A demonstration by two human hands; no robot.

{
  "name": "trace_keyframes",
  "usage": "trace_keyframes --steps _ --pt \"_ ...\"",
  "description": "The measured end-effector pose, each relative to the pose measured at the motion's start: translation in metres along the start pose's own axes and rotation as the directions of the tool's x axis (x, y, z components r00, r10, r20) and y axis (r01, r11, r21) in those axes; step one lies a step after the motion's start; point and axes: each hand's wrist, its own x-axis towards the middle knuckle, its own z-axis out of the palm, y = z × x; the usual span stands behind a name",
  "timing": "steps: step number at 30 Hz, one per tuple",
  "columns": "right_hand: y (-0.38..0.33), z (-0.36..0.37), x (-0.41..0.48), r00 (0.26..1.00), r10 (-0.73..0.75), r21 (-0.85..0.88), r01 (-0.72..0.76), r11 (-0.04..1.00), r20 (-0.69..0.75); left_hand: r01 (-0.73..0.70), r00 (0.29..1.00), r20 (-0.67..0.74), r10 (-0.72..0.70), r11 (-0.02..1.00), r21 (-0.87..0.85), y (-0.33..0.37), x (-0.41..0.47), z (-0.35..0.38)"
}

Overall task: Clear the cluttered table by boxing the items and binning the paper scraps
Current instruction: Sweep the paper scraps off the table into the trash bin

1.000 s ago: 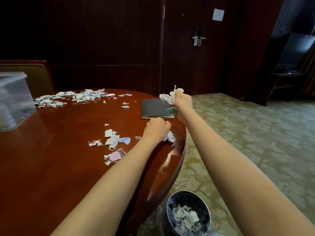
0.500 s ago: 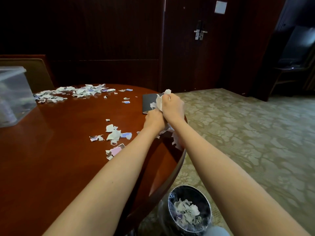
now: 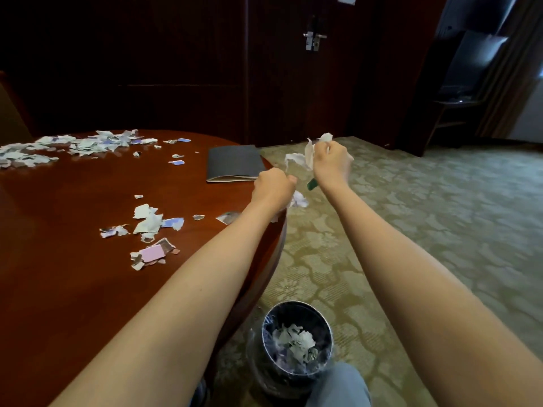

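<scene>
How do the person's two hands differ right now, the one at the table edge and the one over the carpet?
The left hand sits lower, at the table's edge; the right hand is held higher beyond it, over the carpet. The right hand's paper bunch sticks up above the fist, with a green piece below; the left hand's smaller scraps only peek out beneath it. Both are curled round torn paper.

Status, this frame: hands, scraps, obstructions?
Left hand, right hand grip paper scraps by table edge. Bin below, part filled. Loose scraps on table. Nothing blocking.
</scene>
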Motion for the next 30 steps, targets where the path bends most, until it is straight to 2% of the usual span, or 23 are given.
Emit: trace_keyframes --steps 10,18,30 --pt "0.091 -0.039 0.006 0.983 0.166 -0.161 -0.177 0.971 -0.078 -0.097 0.988 0.125 0.091 0.994 0.044 0.030 -0.007 0.083" --pt "0.161 -0.025 -0.012 0.957 0.289 -0.269 -0.274 0.923 0.014 -0.072 0.975 0.217 0.046 0.990 0.117 0.004 -0.011 0.147" --pt "0.252 0.023 -0.043 0.879 0.458 -0.366 -0.386 0.847 0.131 -0.008 0.950 0.302 -0.077 0.963 0.269 -0.074 -0.003 0.215"
